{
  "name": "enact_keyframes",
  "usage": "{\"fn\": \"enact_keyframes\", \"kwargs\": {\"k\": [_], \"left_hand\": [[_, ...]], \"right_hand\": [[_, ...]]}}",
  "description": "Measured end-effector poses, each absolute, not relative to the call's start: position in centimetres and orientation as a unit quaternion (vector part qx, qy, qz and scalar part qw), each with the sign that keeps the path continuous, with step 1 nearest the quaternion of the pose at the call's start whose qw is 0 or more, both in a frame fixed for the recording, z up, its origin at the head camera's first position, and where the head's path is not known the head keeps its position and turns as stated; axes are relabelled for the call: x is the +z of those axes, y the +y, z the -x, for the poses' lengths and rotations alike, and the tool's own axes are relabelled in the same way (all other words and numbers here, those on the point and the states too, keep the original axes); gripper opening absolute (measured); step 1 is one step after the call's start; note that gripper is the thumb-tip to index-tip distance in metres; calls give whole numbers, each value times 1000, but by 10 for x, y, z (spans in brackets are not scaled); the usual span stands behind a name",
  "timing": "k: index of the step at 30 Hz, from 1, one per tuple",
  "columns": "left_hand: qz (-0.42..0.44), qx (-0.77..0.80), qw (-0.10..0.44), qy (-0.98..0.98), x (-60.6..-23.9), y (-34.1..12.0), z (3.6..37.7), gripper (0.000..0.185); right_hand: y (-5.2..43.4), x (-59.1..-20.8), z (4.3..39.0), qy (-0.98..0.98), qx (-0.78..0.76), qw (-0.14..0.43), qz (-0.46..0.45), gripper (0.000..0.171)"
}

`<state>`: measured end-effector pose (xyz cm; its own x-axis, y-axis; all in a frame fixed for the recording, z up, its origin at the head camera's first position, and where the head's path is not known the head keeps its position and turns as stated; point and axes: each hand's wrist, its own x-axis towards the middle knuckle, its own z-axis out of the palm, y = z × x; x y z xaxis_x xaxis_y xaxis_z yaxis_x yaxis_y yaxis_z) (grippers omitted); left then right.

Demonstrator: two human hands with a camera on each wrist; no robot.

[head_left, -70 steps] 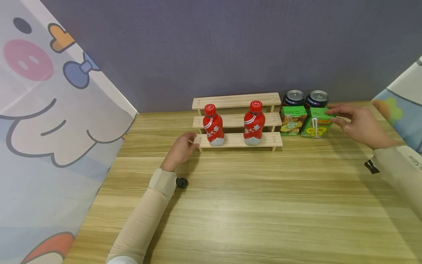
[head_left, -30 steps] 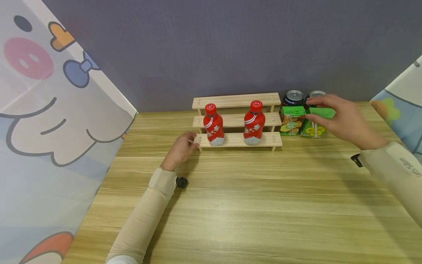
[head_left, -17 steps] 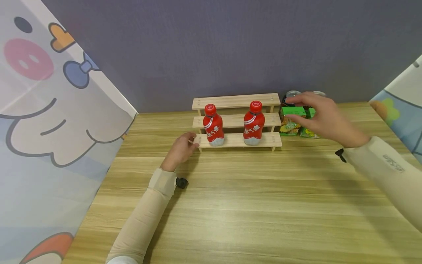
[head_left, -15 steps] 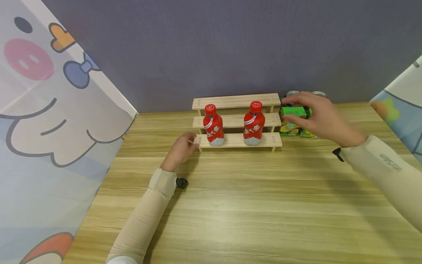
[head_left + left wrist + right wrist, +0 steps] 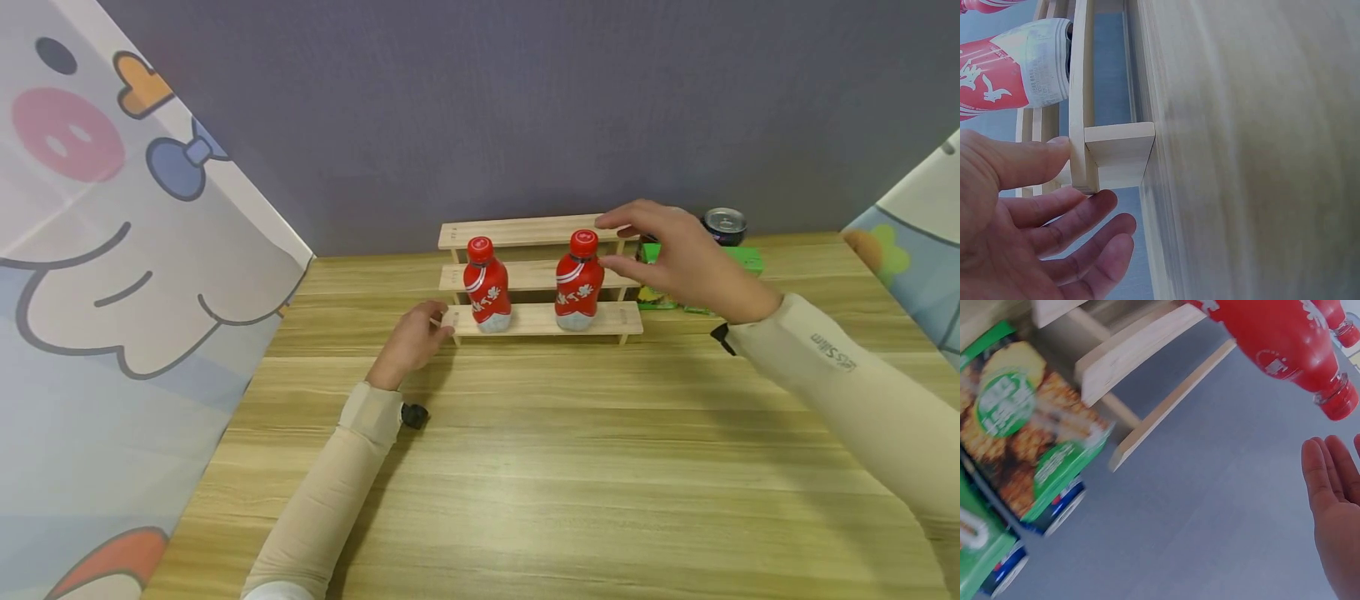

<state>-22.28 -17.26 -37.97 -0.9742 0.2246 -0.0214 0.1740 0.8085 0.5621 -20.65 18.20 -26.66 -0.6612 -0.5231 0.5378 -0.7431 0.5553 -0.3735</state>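
Note:
A three-step wooden rack (image 5: 540, 229) stands at the back of the table. Two red bottles with red caps stand on its lowest step, one left (image 5: 486, 287), one right (image 5: 578, 283). My left hand (image 5: 411, 337) rests against the rack's left end; in the left wrist view its thumb (image 5: 1029, 159) touches the end board (image 5: 1119, 153) and the fingers lie fairly straight below it. My right hand (image 5: 633, 244) hovers empty, fingers spread, just right of the right bottle's cap. The right wrist view shows straight fingers (image 5: 1329, 487) near that bottle (image 5: 1279, 344).
Green drink cartons (image 5: 742, 258) stand right of the rack, mostly hidden behind my right hand; one carton (image 5: 1029, 437) is plain in the right wrist view. A dark can (image 5: 724, 223) stands behind them. Printed cartoon screens (image 5: 112, 250) flank the wooden table (image 5: 562, 467).
My right hand has moved left from the green cartons, past the rack's right end, to beside the right bottle, holding nothing. The left hand has stayed at the rack's left end.

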Motion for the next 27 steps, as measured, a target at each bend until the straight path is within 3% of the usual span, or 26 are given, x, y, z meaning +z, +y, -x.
{"fn": "enact_keyframes", "kwargs": {"k": [27], "left_hand": [[-109,298,40,948,-381,-173,224,40]], "right_hand": [[157,-274,219,-855,302,183,-380,31]]}}
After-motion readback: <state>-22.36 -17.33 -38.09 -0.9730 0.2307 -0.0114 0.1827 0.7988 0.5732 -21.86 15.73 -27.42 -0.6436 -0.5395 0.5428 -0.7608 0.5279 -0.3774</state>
